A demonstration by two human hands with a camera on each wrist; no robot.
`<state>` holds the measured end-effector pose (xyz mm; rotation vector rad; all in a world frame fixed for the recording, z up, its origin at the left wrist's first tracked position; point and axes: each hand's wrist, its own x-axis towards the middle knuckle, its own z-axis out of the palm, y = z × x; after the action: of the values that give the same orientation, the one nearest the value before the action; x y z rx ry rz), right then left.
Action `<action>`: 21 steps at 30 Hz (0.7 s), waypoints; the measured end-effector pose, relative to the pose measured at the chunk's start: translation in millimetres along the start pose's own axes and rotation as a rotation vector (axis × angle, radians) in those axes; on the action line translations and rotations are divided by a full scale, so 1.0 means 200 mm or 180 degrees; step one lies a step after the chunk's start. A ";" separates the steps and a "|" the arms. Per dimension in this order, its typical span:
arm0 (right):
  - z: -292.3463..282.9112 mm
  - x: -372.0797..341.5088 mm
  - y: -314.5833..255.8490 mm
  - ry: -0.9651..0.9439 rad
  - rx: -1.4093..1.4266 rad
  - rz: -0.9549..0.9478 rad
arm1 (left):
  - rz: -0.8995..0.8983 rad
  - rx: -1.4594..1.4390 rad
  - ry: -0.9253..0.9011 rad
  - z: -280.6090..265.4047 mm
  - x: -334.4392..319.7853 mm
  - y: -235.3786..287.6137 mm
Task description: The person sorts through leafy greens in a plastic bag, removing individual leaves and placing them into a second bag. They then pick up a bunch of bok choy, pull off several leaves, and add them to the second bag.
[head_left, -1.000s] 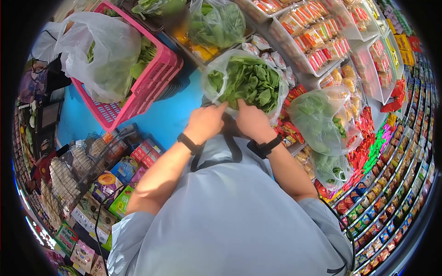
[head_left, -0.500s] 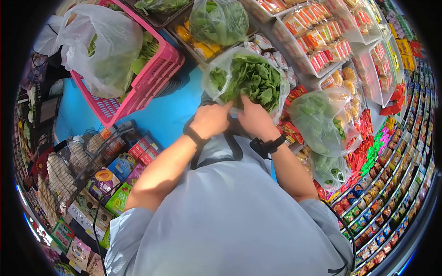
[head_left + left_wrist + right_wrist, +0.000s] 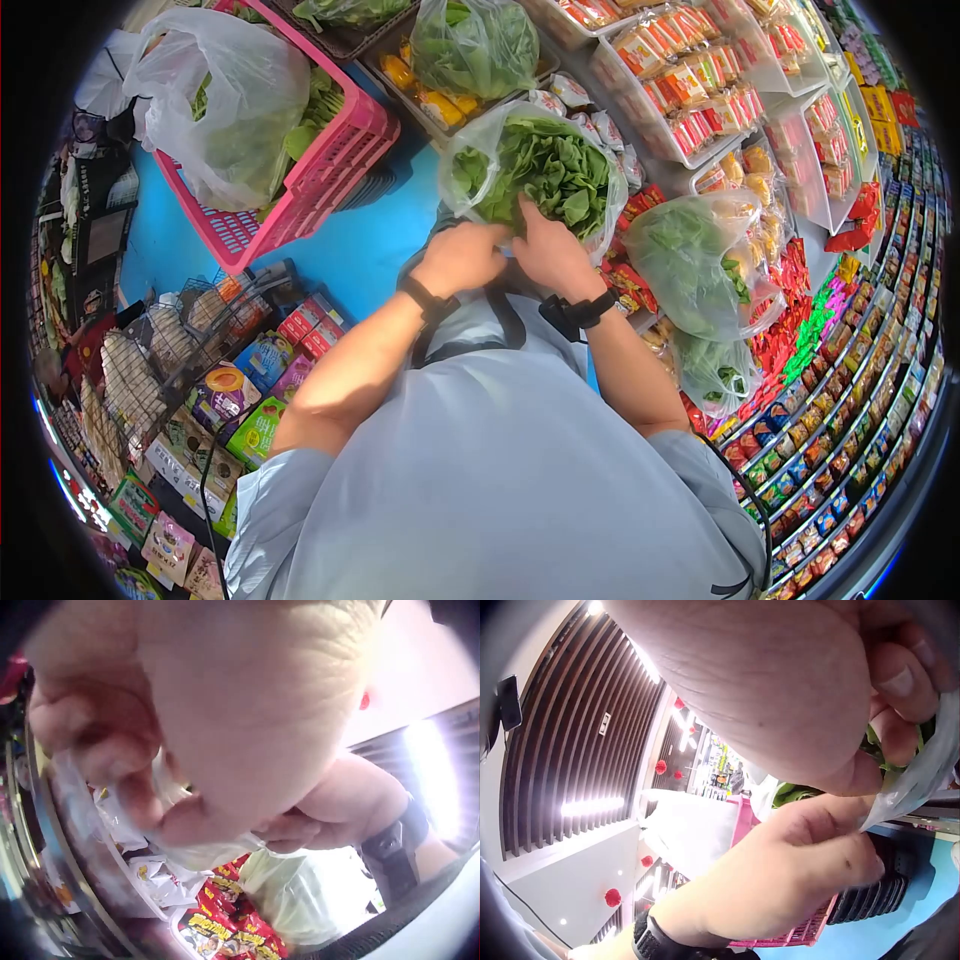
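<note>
Pinching the near rim of a translucent white plastic bag (image 3: 466,172) of green leafy vegetables (image 3: 565,178) — left hand (image 3: 460,260) and right hand (image 3: 555,258), fingers curled, forearms (image 3: 360,360) converging; bag lies between a pink plastic basket (image 3: 340,165) and glossy red packets (image 3: 638,206).

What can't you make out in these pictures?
Head: bottom of the open bag, hidden by leafy greens.
Head: underside of the left hand, hidden by its own back.
Right wrist: rest of the open bag, cut by the right edge.
Head: wording on shelf packets, too small.
</note>
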<state>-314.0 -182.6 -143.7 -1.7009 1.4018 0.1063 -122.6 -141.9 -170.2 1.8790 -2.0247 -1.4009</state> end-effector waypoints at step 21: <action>0.02 0.03 0.04 0.0210 0.0046 -0.0259 | -0.0530 -0.0515 0.1303 0.14 0.19 -0.02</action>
<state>-316.7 -183.7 -155.5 -1.7612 1.3758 -0.0054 -145.5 -155.9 -209.3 2.0898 -1.5519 -1.0567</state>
